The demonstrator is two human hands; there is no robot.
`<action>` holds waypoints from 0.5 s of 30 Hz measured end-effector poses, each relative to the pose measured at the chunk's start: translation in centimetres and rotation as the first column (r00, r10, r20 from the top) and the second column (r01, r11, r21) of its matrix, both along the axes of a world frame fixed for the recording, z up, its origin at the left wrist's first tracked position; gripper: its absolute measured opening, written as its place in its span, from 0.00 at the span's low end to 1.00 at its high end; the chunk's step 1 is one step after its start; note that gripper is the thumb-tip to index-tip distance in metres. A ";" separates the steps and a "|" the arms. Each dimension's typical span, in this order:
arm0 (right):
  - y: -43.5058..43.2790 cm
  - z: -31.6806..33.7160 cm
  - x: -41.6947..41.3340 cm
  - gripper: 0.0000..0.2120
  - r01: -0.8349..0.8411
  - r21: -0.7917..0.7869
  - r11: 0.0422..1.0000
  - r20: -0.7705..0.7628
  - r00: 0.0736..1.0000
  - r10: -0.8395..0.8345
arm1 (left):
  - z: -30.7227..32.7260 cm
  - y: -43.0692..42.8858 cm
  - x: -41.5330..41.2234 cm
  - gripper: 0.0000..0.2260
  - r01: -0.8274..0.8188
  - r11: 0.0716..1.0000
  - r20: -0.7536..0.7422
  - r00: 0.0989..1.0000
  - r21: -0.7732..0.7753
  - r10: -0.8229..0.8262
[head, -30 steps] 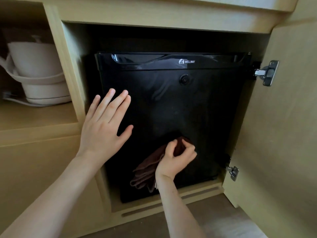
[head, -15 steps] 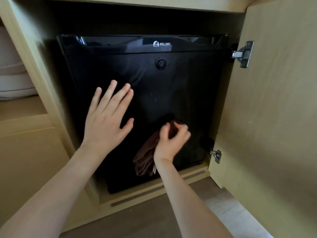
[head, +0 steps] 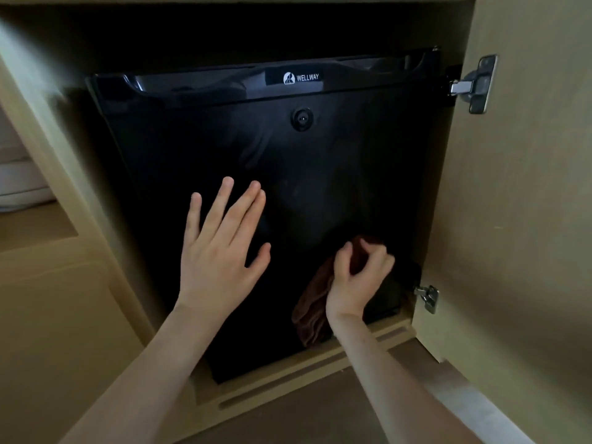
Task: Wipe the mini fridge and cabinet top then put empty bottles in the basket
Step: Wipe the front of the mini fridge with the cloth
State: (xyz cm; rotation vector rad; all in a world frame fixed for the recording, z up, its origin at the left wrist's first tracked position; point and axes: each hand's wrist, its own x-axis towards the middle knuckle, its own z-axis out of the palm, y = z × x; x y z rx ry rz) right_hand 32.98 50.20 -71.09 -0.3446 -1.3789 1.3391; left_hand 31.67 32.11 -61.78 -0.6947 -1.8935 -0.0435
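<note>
A black mini fridge (head: 320, 174) with a WELLWAY label sits closed inside a light wooden cabinet. My left hand (head: 221, 251) lies flat on the fridge door, fingers straight and spread, at the lower left. My right hand (head: 355, 280) grips a dark brown cloth (head: 312, 312) against the lower right part of the door; the cloth hangs down below my wrist. No bottles or basket are in view.
The cabinet door (head: 525, 219) stands open on the right, with two metal hinges, the upper hinge (head: 477, 84) and the lower hinge (head: 427, 298). A wooden plinth (head: 304, 370) runs under the fridge. White crockery (head: 22, 184) shows on the shelf at far left.
The view has shifted right and closer to the fridge. My right hand with the cloth has moved right along the lower door. My left hand stays flat on the door.
</note>
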 end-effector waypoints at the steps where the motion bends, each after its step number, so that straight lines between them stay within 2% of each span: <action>1: 0.2 -2.0 0.1 0.05 0.027 -0.082 0.996 0.066 0.998 -0.022 | -0.1 0.1 0.0 0.30 0.002 1.000 0.006 1.000 0.006 -0.002; 4: 0.8 -5.0 0.5 0.06 0.090 -0.260 0.961 0.169 0.984 -0.047 | -0.6 0.5 0.0 0.30 -0.002 1.000 0.014 1.000 0.024 0.002; 8: 3.1 -3.3 0.3 0.04 0.068 -0.255 0.964 0.111 0.993 -0.041 | -1.4 1.5 -0.1 0.30 0.025 1.000 0.020 0.999 0.002 -0.025; 11: 5.2 -3.0 -0.2 0.04 0.114 -0.209 0.971 0.102 0.990 -0.095 | -2.0 2.2 -0.2 0.29 0.037 0.999 0.015 0.999 -0.004 -0.037; 13: 6.1 -4.3 -0.2 0.05 0.172 -0.224 0.959 0.147 0.979 -0.141 | -2.2 2.4 -0.4 0.29 0.036 0.999 0.004 0.999 0.011 -0.036; 15: 6.6 -6.1 -0.2 0.10 0.257 -0.273 0.927 0.258 0.948 -0.187 | -2.3 2.4 -0.5 0.28 0.043 0.999 -0.005 0.999 0.017 -0.043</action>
